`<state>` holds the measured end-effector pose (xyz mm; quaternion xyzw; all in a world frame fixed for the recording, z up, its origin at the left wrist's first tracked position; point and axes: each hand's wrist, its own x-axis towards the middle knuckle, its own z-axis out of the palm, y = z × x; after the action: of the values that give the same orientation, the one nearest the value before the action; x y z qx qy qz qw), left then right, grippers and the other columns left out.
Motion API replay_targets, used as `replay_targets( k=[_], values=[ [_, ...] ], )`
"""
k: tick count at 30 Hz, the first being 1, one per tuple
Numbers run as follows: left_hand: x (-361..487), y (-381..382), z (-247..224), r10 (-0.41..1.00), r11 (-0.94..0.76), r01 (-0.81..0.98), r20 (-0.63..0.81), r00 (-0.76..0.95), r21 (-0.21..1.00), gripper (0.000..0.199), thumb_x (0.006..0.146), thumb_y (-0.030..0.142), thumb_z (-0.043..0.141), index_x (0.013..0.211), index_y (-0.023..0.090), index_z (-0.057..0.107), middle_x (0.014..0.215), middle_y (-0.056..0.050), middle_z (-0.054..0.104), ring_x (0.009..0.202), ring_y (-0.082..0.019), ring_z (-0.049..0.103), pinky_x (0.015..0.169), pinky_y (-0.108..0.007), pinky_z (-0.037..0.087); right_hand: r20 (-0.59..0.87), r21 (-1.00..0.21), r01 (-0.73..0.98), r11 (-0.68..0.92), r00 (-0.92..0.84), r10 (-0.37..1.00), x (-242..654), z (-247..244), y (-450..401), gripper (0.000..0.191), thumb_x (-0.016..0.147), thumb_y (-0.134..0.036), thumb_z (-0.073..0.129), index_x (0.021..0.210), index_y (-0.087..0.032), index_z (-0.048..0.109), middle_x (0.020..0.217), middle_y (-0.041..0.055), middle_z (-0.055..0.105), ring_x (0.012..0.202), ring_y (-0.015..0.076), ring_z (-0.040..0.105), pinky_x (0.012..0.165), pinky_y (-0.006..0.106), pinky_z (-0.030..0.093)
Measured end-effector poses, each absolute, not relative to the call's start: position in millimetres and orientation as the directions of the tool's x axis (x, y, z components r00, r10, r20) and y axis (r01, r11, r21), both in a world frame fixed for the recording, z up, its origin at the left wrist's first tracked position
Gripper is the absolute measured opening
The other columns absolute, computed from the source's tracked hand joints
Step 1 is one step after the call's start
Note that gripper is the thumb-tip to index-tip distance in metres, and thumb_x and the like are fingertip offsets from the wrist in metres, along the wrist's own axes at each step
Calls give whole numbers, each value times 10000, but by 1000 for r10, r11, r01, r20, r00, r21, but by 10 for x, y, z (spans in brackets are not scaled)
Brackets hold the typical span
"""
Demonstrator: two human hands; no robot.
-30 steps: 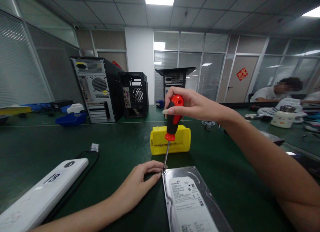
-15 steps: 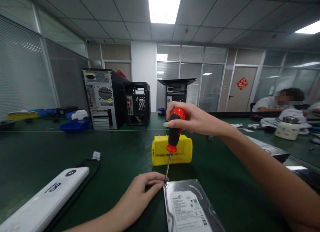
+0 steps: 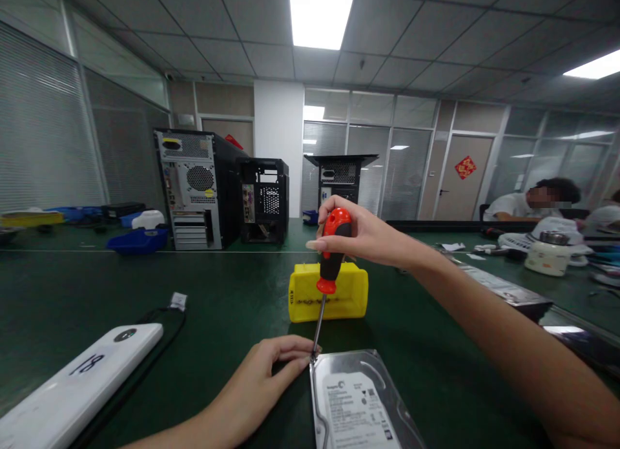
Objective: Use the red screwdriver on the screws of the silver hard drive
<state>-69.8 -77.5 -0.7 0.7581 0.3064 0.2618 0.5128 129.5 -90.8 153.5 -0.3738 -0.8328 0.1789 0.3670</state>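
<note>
Right hand [image 3: 368, 232] grips one screwdriver [image 3: 331, 265], its tip at the far left corner of one hard drive [image 3: 357, 397] on the table [image 3: 223, 294]. Left hand [image 3: 268, 375] is at that corner too, its hold unclear. One yellow bin [image 3: 357, 284] and three computer cases [image 3: 228, 190] stand beyond.

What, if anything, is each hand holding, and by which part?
The right hand holds the screwdriver by its handle. The left hand has fingers at the far left corner of the hard drive; whether they grip it cannot be told.
</note>
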Motion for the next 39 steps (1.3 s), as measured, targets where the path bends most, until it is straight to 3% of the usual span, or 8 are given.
replay_targets(
  k=[7, 15, 22, 32, 36, 39],
  values=[
    [-720, -792, 61, 728, -410, 307, 105, 678, 859, 268, 860, 337, 502, 1046, 215, 652, 1099, -18, 660, 1065, -208, 573, 960, -324, 407, 499, -557, 443, 703, -498, 709, 1378, 1494, -795, 376, 786, -308, 620, 1065, -211, 388, 869, -4, 481, 736, 119, 510, 671, 281, 459],
    [-721, -830, 102, 712, -496, 366, 128, 690, 788, 269, 858, 359, 508, 1048, 235, 654, 1095, -7, 655, 1055, -203, 568, 950, -310, 406, 560, -384, 580, 719, -472, 680, 1302, 1490, -888, 397, 746, -420, 649, 1007, -185, 461, 825, -4, 453, 652, 102, 446, 560, 247, 413],
    [-728, -815, 102, 712, -503, 375, 128, 691, 778, 283, 856, 365, 501, 1050, 233, 659, 1100, -14, 657, 1050, -209, 569, 947, -318, 408, 525, -530, 516, 673, -424, 738, 1377, 1511, -848, 444, 747, -425, 641, 1057, -230, 390, 749, -37, 468, 532, 90, 516, 462, 232, 442],
    [-735, -825, 116, 713, -492, 354, 135, 688, 796, 251, 865, 312, 496, 1039, 246, 663, 1073, 5, 668, 1028, -189, 583, 921, -289, 422, 668, -483, 647, 590, -163, 726, 1786, 1755, -1171, 354, 757, -386, 631, 1036, -248, 462, 759, -8, 482, 615, 132, 516, 518, 269, 426],
    [-729, -827, 128, 712, -490, 358, 129, 690, 795, 247, 869, 315, 494, 1035, 241, 662, 1068, 9, 668, 1029, -183, 583, 922, -280, 422, 548, -499, 737, 457, -140, 825, 1866, 1689, -1197, 289, 747, -356, 628, 984, -223, 532, 816, 15, 502, 691, 150, 503, 594, 284, 421],
    [-721, -824, 119, 717, -490, 357, 133, 685, 795, 251, 868, 319, 495, 1036, 232, 660, 1072, 3, 666, 1033, -185, 582, 926, -280, 421, 304, -641, 690, 336, -174, 937, 1857, 1486, -1173, 187, 757, -319, 585, 886, -186, 564, 830, 20, 527, 687, 136, 492, 589, 259, 405]
  ],
)
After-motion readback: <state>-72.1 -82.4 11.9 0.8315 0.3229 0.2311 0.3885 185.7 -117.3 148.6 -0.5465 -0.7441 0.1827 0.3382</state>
